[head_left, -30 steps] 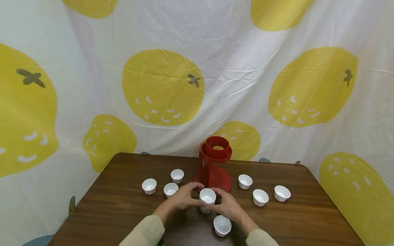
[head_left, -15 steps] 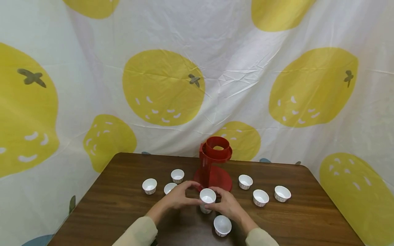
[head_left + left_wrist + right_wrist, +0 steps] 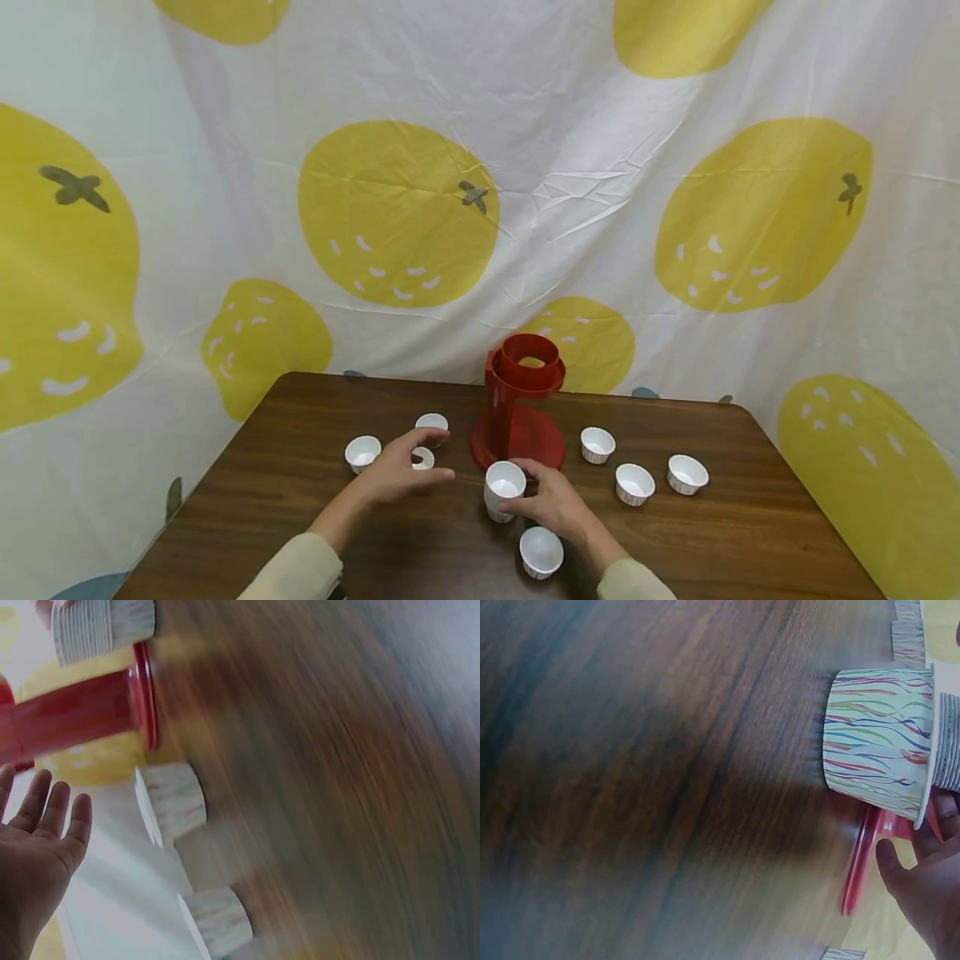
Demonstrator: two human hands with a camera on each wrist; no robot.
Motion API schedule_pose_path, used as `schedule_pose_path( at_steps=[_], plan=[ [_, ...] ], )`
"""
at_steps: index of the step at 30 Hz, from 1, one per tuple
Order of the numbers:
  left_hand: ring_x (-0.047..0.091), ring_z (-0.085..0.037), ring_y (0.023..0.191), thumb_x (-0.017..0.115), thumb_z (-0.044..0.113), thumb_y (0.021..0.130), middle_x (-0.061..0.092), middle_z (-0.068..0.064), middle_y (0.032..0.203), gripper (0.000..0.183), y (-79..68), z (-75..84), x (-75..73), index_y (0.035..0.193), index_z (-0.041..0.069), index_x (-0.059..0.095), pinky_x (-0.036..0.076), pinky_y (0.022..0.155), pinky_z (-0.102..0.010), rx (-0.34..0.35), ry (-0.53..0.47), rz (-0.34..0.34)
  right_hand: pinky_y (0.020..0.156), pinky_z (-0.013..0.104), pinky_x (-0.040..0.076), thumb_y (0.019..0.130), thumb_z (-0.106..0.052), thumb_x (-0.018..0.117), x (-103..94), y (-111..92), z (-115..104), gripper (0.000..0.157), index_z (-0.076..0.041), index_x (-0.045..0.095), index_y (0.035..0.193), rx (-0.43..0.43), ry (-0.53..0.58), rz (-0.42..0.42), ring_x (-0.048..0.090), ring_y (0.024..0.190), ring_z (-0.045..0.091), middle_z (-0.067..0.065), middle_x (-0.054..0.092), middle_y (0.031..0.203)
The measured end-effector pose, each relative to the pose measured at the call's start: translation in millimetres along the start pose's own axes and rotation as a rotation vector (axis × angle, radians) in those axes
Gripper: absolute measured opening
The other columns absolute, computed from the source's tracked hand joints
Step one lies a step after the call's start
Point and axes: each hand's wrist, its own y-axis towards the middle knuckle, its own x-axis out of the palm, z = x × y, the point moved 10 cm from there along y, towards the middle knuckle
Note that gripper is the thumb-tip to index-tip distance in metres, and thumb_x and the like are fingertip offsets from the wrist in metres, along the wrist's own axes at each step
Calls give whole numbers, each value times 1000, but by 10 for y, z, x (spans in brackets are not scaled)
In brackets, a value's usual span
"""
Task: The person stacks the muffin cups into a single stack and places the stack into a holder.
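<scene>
The paper cup stack (image 3: 506, 481) is held at one side by the R hand (image 3: 553, 502), w/ thumb & fingers curled round it, just in front of the red stand (image 3: 501, 421). Nothing is held by the L hand (image 3: 392, 477); its fingers are spread by the half-hidden paper cup (image 3: 423, 459), so touch can't be told.

The stack might be tipped if it's nudged, b/c it's tall & held from one side only. Thin paper might be squashed by a hard pinch. The back cup (image 3: 432, 422) might be bumped, b/c it's so close to the L fingertips.

The front cup (image 3: 541, 552) is set right by the R hand & could be knocked. The way back is blocked by the stand. The far-left cup (image 3: 363, 452) & the three right-side cups (image 3: 635, 484) are spread on the brown counter (image 3: 255, 492), w/ a lemon cloth (image 3: 570, 100) hung behind.
</scene>
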Motion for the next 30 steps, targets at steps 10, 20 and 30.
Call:
schedule_pose_path(
  at_steps=[10, 20, 30],
  plan=[
    [59, -35, 111, 77, 18, 87, 59, -20, 128, 54, -140, -147, -404, 131, -3, 55, 48, 90, -44, -34, -5, 90, 91, 46, 47, 77, -26, 87, -13, -23, 1, 70, -4, 56, 135, -2, 13, 8, 61, 106, 25, 6, 67, 115],
    [53, -37, 119, 76, 16, 88, 58, -21, 131, 51, -277, -288, -704, 132, 0, 55, 47, 95, -50, -104, 5, 175, 89, 45, 48, 77, -28, 86, -83, -36, 4, 66, -8, 59, 134, -25, -11, 15, 61, 104, 22, 3, 67, 112],
    [62, -32, 105, 75, 16, 89, 55, -24, 133, 55, -396, -410, -916, 135, -1, 52, 51, 78, -31, -165, -16, 218, 89, 43, 47, 77, -25, 87, -46, -5, 1, 66, -5, 59, 133, -40, 8, -6, 61, 103, 23, 4, 68, 111]
  ],
)
